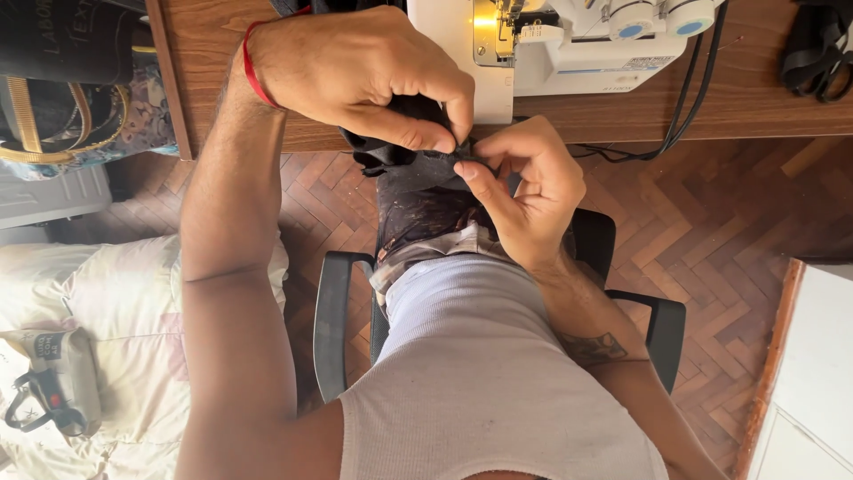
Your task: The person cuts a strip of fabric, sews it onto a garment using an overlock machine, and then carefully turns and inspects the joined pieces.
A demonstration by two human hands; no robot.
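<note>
Floor: herringbone wood parquet (737,222), fills the middle and right of the frame.
Surface: brown wooden top (222,53) across the upper frame, its front edge running left to right.
Bedding: pale cushions or quilt (115,293) at lower left, with a small grey pouch (53,378) lying on it.
Chair: black armrests (330,311) either side of the person's torso, centre of frame.
Machine: white sewing machine (569,44) on the surface, upper centre, work lamp lit; black cables (689,98) hang from its right side over the edge.
Bags: dark bags with tan straps (62,98) at upper left, beside the surface.
Fabric: dark cloth (418,173), centre of frame, bunched just below the surface edge and trailing down to the lap.
Left hand: left hand (355,76), upper centre, red band at the wrist; grip narrow, thumb and forefinger pinched on the cloth's top edge.
Right hand: right hand (524,182), just right of centre; grip narrow, fingertips pinching the same edge, touching the left hand's fingertips.
</note>
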